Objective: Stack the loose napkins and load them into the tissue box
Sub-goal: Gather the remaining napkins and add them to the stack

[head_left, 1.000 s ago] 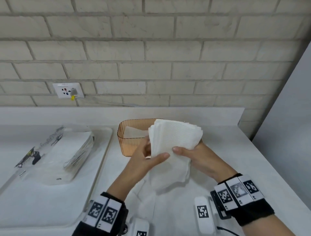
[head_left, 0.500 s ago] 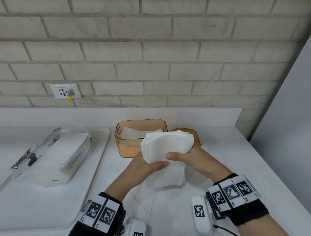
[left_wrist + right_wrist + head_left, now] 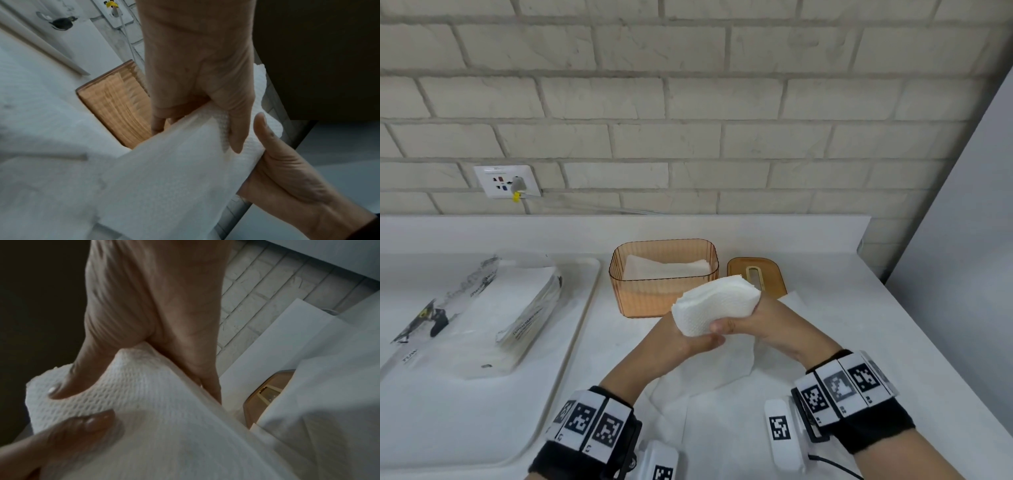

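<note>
While both hands are squeezing the napkin stack point(image 3: 717, 306), it's folding over and coming down lower than a second ago, so loading looks close. Left hand point(image 3: 681, 342) and right hand point(image 3: 753, 325) are each gripping it with thumb clamped on top, just in front of the tissue box point(image 3: 640, 298). I'm counting one box, one lid point(image 3: 756, 274), one tray point(image 3: 571, 329) on the counter point(image 3: 859, 325).

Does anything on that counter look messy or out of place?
A little. The tissue box stands open, its lid lying flat beside it on the counter. Both hands, left and right, grip a napkin stack bent over with uneven edges. Nothing looks spilled or damaged.
</note>
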